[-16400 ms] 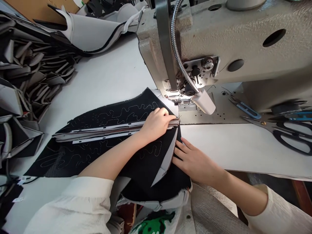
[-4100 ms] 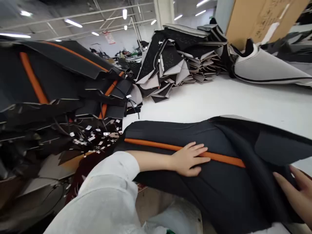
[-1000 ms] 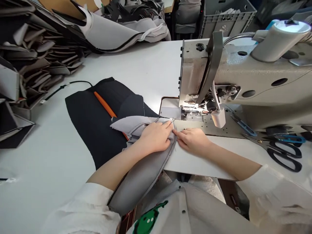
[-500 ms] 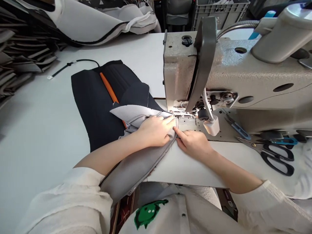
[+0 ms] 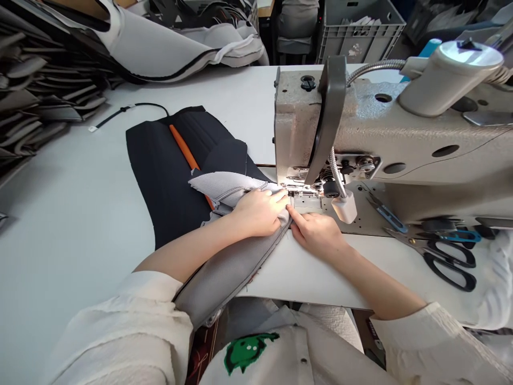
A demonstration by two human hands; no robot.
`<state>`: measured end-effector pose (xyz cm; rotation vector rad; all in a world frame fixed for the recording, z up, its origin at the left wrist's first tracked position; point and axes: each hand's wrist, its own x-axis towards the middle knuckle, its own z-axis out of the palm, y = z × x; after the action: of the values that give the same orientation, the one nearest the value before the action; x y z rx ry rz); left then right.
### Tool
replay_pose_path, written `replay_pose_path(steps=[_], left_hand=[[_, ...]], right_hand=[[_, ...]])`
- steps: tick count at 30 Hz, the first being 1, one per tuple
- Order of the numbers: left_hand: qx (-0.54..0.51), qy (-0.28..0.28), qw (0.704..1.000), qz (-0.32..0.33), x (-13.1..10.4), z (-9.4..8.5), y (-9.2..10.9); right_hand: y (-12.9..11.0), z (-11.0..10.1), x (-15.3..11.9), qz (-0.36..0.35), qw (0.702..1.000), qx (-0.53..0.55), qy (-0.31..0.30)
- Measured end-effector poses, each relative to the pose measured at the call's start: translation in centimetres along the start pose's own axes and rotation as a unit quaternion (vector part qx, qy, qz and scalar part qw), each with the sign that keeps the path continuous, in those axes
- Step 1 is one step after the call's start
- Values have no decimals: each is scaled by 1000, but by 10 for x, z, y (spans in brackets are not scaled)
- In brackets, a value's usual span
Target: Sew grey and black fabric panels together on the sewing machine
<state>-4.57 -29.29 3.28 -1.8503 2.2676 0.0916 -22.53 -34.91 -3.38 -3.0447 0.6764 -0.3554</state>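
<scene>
- Left hand (image 5: 258,214), thumb and fingers apart, presses gray fabric (image 5: 232,272) at a sewing machine (image 5: 360,128).
- Right hand (image 5: 318,234) touches the fabric's edge, thumb and forefinger apart.

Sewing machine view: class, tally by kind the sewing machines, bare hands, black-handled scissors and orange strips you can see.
Sewing machine: 1
Bare hands, left hand and right hand: 2
Black-handled scissors: 1
Orange strip: 1
Total: 5

Both forearms angle inward, left hand (image 5: 258,214) palm down, right hand (image 5: 318,232) pointing left, its index finger extended.
</scene>
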Motion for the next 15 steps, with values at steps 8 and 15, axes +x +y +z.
replay_pose_path(steps=[8, 15], left_hand=[[8, 5, 1000, 9, -6, 2, 3], [57, 7, 998, 16, -9, -6, 4]], right_hand=[[1, 3, -7, -16, 999, 15, 34], [-18, -13, -74, -11, 994, 63, 85]])
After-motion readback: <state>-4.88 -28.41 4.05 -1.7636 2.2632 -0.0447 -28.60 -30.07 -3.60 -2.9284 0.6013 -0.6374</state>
